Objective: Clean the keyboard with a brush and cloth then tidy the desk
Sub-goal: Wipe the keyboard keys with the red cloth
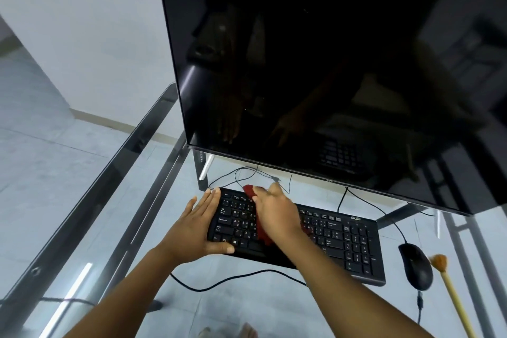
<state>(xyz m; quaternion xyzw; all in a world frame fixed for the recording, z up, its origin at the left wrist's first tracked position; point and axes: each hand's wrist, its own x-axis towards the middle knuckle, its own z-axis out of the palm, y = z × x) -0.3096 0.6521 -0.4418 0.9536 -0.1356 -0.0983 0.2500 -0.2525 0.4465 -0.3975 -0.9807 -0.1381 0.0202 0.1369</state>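
The brush (450, 292) lies at my right on the glass desk (129, 151), beside the mouse (415, 266). My left hand (197, 225) braces the keyboard's (343, 241) left end, fingers straight and together. My right hand (274, 214) presses the red cloth (248, 191) onto the keys, fingers seemingly flat. Beyond them is the dark monitor (329, 63).

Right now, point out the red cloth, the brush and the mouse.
red cloth (248, 190), head view, on its exposed far corner.
brush (439, 261), head view, on the orange bristle head.
mouse (415, 266), head view, on its back.
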